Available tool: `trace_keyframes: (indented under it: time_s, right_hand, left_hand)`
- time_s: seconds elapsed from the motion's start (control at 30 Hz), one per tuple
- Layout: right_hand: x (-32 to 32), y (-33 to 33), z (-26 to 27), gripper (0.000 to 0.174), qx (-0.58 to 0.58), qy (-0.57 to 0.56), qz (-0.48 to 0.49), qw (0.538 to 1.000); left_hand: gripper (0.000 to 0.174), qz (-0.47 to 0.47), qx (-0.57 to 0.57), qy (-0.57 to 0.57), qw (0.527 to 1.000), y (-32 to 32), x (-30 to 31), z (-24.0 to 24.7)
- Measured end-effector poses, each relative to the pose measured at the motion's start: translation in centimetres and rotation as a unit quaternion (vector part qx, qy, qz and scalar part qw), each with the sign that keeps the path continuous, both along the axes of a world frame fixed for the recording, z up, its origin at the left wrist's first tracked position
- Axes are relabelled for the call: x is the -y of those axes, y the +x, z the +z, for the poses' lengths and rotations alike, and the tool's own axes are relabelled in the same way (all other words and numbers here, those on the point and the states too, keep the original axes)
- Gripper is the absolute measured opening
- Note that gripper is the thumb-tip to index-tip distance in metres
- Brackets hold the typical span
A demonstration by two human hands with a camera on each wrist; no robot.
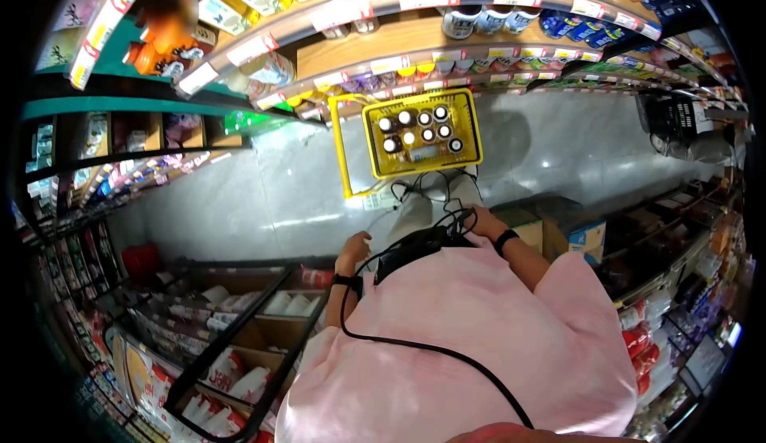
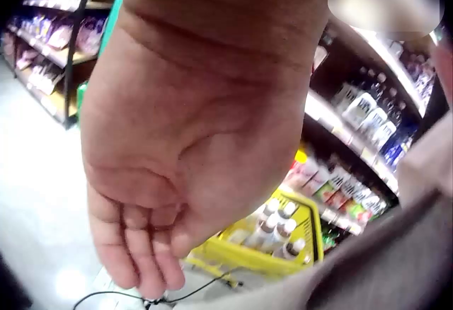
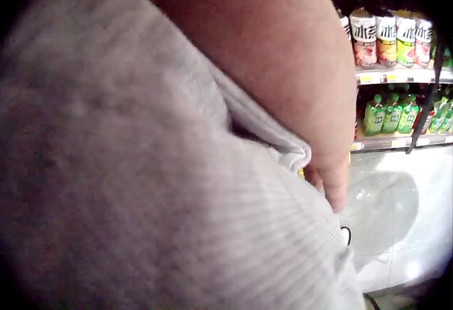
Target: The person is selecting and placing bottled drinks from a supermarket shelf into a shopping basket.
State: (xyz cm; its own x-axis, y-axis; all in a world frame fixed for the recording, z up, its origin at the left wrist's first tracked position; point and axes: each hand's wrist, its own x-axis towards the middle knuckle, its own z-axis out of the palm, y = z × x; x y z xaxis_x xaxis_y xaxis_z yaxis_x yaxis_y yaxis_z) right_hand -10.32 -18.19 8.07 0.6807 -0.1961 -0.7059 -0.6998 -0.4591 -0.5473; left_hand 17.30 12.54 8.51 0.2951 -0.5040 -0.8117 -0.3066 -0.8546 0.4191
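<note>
A yellow basket (image 1: pixel 479 136) with several white-capped bottles (image 1: pixel 405 117) stands on the floor in front of the person's legs; its yellow handle (image 1: pixel 341 152) is at its left. The left hand (image 1: pixel 357 249) hangs beside the body, holding nothing, its fingers loosely bent in the left wrist view (image 2: pixel 191 133). Beside the waist, next to black cables (image 1: pixel 456 213), is the right hand (image 1: pixel 483 223). In the right wrist view the right hand (image 3: pixel 333 182) lies against grey cloth (image 3: pixel 156 168), which hides most of its fingers; whether it grips anything is not visible.
Stocked shelves (image 1: pixel 359 60) run along the far side of the aisle. Behind the body are bins of packaged goods (image 1: pixel 239 315) and cardboard boxes (image 1: pixel 586 239). Grey floor (image 1: pixel 295 195) lies around the basket. Another person's legs (image 1: pixel 708 148) show at the far right.
</note>
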Motion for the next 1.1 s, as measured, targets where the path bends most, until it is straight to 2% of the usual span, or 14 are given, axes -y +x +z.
trace_keyframes:
  time_s: [0.1, 0.13, 0.2, 0.23, 0.27, 0.33, 0.37, 0.43, 0.47, 0.53, 0.57, 0.87, 1.0, 1.1]
  right_hand:
    - [-0.1, -1.0, -2.0, 0.054, -0.008, -0.007, 0.035, 0.999]
    - [-0.1, -2.2, -4.2, 0.056, 0.025, -0.009, 0.046, 0.999]
    - [-0.2, -3.0, -4.1, 0.057, 0.028, -0.024, 0.053, 0.998]
    - [-0.2, -3.1, -4.1, 0.057, 0.043, -0.048, 0.057, 0.996]
    - [-0.2, -3.4, -4.0, 0.06, 0.076, -0.061, 0.066, 0.993]
    - [0.9, -2.9, -2.3, 0.058, 0.023, -0.036, 0.075, 0.996]
    - [1.9, -2.0, -1.6, 0.056, -0.022, -0.016, 0.086, 0.996]
    - [5.0, -2.3, -8.5, 0.046, -0.045, 0.038, 0.174, 0.983]
    - [6.9, -1.0, -7.6, 0.043, -0.048, 0.032, 0.115, 0.992]
    - [10.9, 1.1, -12.2, 0.037, -0.015, -0.015, 0.06, 0.998]
    - [12.1, 3.4, -10.9, 0.035, -0.009, -0.063, -0.082, 0.995]
    - [11.4, 13.2, -24.2, 0.045, -0.04, -0.205, -0.191, 0.959]
    - [12.2, 10.2, -20.7, 0.036, 0.055, -0.183, -0.179, 0.965]
    - [14.3, 9.4, -11.2, 0.031, 0.102, -0.183, -0.181, 0.961]
  left_hand:
    - [0.024, 0.007, -0.002, -0.029, 1.0, -4.9, -5.2, -6.5]
    - [0.025, 0.148, -0.082, -0.034, 0.985, -6.2, -5.9, -6.5]
    - [0.017, -0.147, 0.011, -0.183, 0.972, -7.7, -9.5, -11.7]
    - [0.017, -0.348, 0.104, -0.217, 0.906, -7.6, -9.2, -12.3]
    - [0.017, -0.348, 0.095, -0.216, 0.907, -7.8, -9.3, -12.4]
    - [0.021, -0.148, 0.029, -0.2, 0.968, -8.5, -9.5, -12.7]
    - [0.021, -0.147, 0.021, -0.197, 0.969, -8.5, -8.3, -11.8]
    - [0.023, 0.088, -0.053, 0.015, 0.995, -8.5, -5.3, -8.4]
    - [0.028, 0.098, 0.03, -0.118, 0.988, -9.7, -7.5, -11.2]
    - [0.03, 0.181, 0.004, -0.085, 0.98, -10.5, -6.3, -9.5]
    - [0.032, 0.261, -0.018, -0.061, 0.963, -10.7, -5.3, -8.1]
    - [0.027, 0.383, -0.096, 0.112, 0.912, -15.6, -7.9, -3.7]
    - [0.03, 0.416, -0.107, 0.085, 0.899, -15.7, -8.8, -4.7]
    - [0.031, 0.435, -0.066, 0.048, 0.897, -13.1, -9.3, -4.1]
